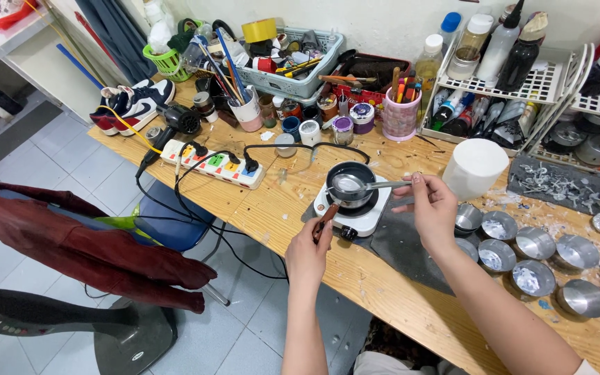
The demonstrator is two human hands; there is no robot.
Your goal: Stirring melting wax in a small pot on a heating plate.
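The left hand [308, 251] has its grip clamped on the brown handle [327, 217] of a small saucepan [350, 182], which sits on a white electric hotplate [371, 214] on the wooden tabletop [272, 208]. The right hand [433, 208] pinches a metal spoon [362, 185], its bowl over the saucepan. Right of that grip lie empty metal cups [535, 243].

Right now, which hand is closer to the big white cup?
Right. The right hand holds a spoon just left of the white cup; the left hand grips the pot handle, farther away.
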